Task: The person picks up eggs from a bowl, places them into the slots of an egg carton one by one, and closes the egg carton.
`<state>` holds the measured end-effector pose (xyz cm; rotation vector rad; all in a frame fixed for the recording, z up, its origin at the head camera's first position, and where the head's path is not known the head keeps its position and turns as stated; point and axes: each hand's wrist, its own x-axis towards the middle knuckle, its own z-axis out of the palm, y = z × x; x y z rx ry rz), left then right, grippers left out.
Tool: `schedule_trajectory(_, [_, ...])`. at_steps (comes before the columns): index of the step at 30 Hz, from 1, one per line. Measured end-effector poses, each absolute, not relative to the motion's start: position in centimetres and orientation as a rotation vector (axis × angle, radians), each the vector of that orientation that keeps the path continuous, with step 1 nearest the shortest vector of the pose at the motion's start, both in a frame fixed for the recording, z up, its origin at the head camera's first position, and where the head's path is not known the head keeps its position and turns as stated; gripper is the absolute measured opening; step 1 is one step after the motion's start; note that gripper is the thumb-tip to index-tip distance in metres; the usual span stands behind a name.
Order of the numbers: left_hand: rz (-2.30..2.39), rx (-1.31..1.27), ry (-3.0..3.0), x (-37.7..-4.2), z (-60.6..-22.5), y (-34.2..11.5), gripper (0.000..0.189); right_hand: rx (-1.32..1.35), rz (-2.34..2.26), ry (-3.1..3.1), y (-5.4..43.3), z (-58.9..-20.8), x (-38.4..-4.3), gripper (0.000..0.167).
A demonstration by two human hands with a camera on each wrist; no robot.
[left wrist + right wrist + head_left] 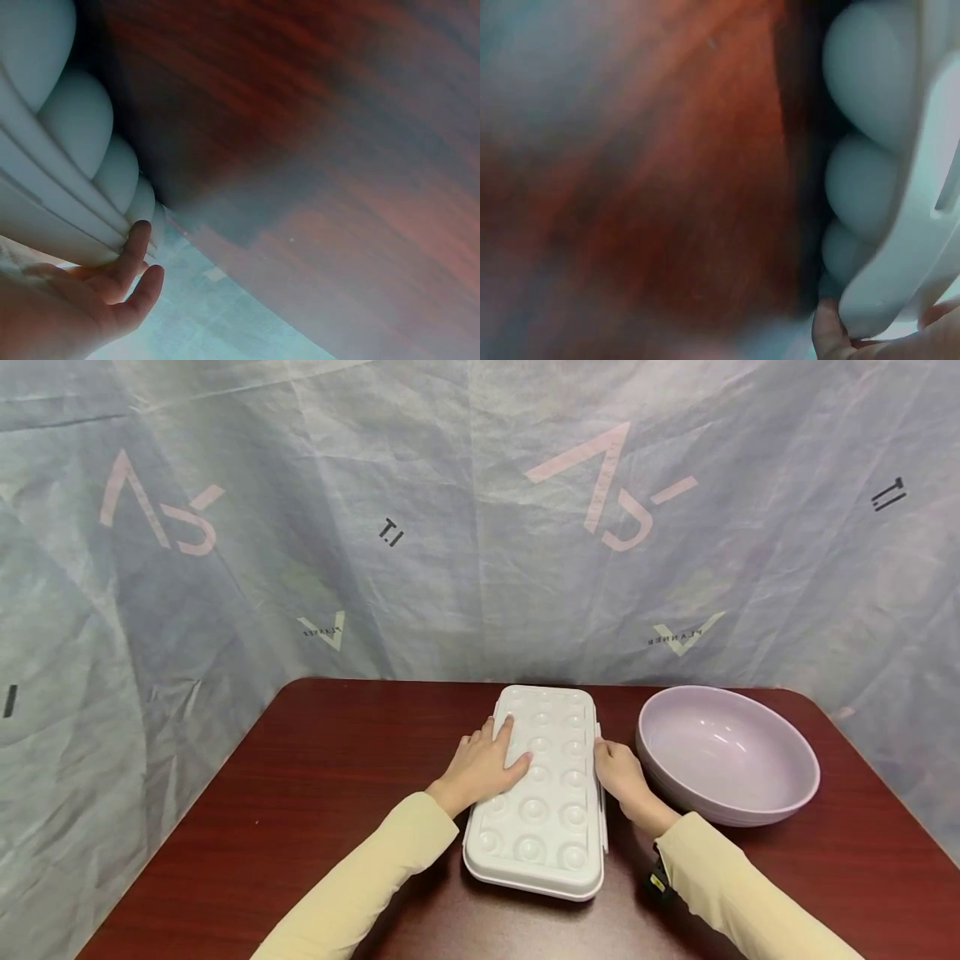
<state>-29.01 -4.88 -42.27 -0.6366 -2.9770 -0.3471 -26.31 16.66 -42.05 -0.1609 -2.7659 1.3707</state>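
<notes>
A white lidded egg box (pixel 534 785) lies lengthwise on the table, its lid dimpled with round bumps. Rounded egg cups (pixel 79 124) bulge from its side in the left wrist view. My left hand (pixel 480 766) rests on the lid's left side, thumb on top and fingers spread along the edge. At the right long side, my right hand (pixel 624 777) has its fingers curled at the edge. The right wrist view shows those fingers around the end of a slotted side clip (pixel 900 255). The inside of the box is hidden.
A large pale purple bowl (pixel 727 756) stands right of the box, close to my right hand. The dark red wooden table (pixel 337 760) ends at the back against a grey printed cloth (pixel 420 568).
</notes>
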Motion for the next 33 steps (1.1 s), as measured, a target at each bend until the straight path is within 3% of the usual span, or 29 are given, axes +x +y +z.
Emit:
schedule_trajectory(5, [-0.341, -0.629, -2.985, -29.0, -42.2, -4.9, 0.075, -0.115, 1.437, -2.808, 16.9, -42.2, -25.1, 0.042])
schedule_trajectory(13, [-0.357, -0.615, -2.987, -29.0, -42.3, -4.8, 0.075, -0.059, 1.903, -2.739, 17.6, -42.2, -22.3, 0.047])
schedule_trajectory(20, [-0.365, -0.609, -2.986, -28.9, -42.3, -4.6, 0.075, 0.072, 2.205, -2.692, 18.8, -42.0, -20.4, 0.065])
schedule_trajectory(33, [-0.378, -0.601, -2.983, -28.9, -42.5, -4.6, 0.075, 0.281, 2.160, -2.790, 19.9, -42.4, -20.1, 0.065])
